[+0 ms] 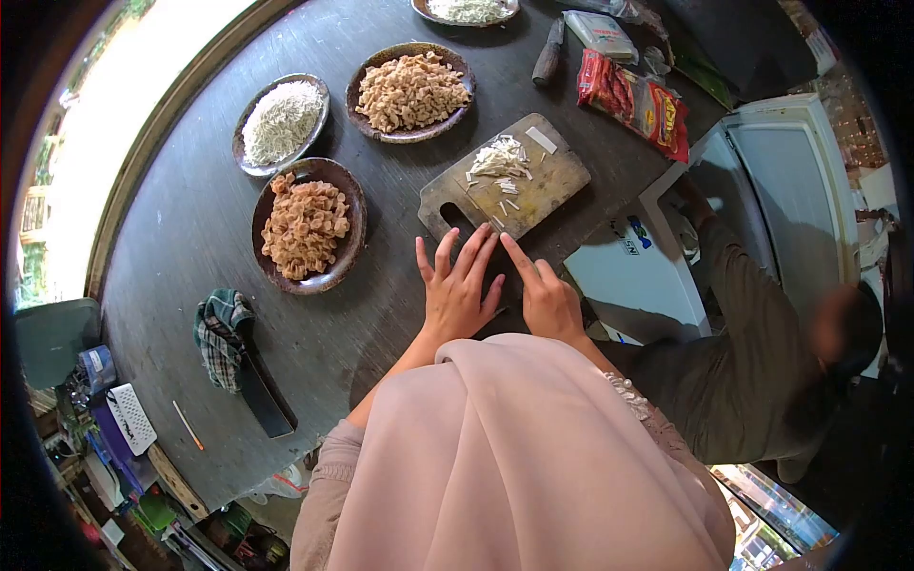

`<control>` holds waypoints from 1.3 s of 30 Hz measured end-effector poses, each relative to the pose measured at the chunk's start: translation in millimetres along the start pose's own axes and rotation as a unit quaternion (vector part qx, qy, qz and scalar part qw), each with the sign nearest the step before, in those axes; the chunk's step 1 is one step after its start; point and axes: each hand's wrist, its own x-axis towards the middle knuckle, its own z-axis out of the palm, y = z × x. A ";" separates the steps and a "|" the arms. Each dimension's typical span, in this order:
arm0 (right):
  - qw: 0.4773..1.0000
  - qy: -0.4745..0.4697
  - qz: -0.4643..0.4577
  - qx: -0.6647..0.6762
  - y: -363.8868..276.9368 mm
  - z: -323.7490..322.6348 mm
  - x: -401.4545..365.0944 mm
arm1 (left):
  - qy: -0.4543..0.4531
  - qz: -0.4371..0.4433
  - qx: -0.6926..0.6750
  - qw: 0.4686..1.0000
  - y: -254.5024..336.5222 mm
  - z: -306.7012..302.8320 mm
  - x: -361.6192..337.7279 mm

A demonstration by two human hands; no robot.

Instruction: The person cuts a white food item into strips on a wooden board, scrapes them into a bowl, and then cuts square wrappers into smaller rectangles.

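Chopping board [539, 183], both hands [459, 303] [553, 306] at near edge

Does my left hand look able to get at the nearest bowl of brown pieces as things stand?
Probably yes: your left hand is spread, its fingers by the cutting board, and I see nothing standing on the tabletop between it and that bowl.

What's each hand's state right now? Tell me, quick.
Left hand: open, fingers spread, nothing visibly held, at the near edge of the board.
Right hand: index finger extended, others curled; whether it holds anything can't be told.
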 end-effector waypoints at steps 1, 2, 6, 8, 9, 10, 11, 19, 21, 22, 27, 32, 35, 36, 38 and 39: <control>1.000 0.001 0.001 -0.001 -0.3 0.2 1.8 | 0.003 0.002 -0.003 1.000 0.1 -0.1 -0.2; 1.000 0.002 0.004 0.003 -0.7 0.5 3.8 | 0.004 0.003 -0.003 1.000 0.6 0.4 -0.7; 1.000 0.006 -0.001 0.026 -1.5 -5.4 0.4 | 0.006 0.002 0.003 1.000 0.3 0.2 -0.2; 1.000 -0.003 0.002 0.026 -4.1 -7.3 -1.6 | 0.003 -0.001 0.001 1.000 0.7 0.4 -1.5; 1.000 -0.012 0.006 0.027 -4.3 -7.9 -2.6 | 0.004 0.001 0.001 1.000 0.2 0.9 -1.3; 1.000 -0.014 0.005 0.026 -4.0 -7.6 -3.4 | 0.006 0.003 0.002 1.000 -0.2 1.3 -1.4; 0.999 -0.010 0.004 0.030 -3.9 -6.5 -3.5 | 0.006 0.001 0.002 1.000 0.1 1.7 -1.4; 1.000 -0.005 0.007 0.006 -1.0 4.3 0.7 | 0.004 0.006 0.013 1.000 -0.3 2.1 -2.0; 1.000 0.007 0.006 0.019 -1.9 5.7 3.9 | 0.002 0.006 0.014 1.000 0.2 1.6 -2.5; 1.000 0.009 0.007 0.019 -1.9 4.8 3.0 | 0.002 0.005 0.014 1.000 0.4 1.4 -2.0; 0.999 -0.006 0.005 0.037 -2.6 -4.0 -3.5 | 0.013 0.006 0.048 0.999 -0.3 4.1 -5.2; 0.999 -0.009 0.004 0.031 0.0 3.1 -4.3 | 0.022 0.015 0.078 0.997 -2.5 7.0 -6.9; 1.000 -0.008 0.008 0.020 -2.7 4.7 1.5 | 0.017 0.014 0.073 0.997 -1.4 6.6 -7.1; 1.000 -0.003 0.008 0.021 -3.4 5.0 3.5 | 0.015 0.009 0.070 0.997 -0.7 5.9 -6.6; 0.999 0.014 -0.001 0.046 -0.6 6.7 4.5 | 0.014 0.007 0.067 0.998 0.2 6.1 -7.8; 0.997 0.031 -0.013 0.072 -0.6 6.5 6.3 | 0.014 0.011 0.078 0.997 -0.3 6.2 -7.7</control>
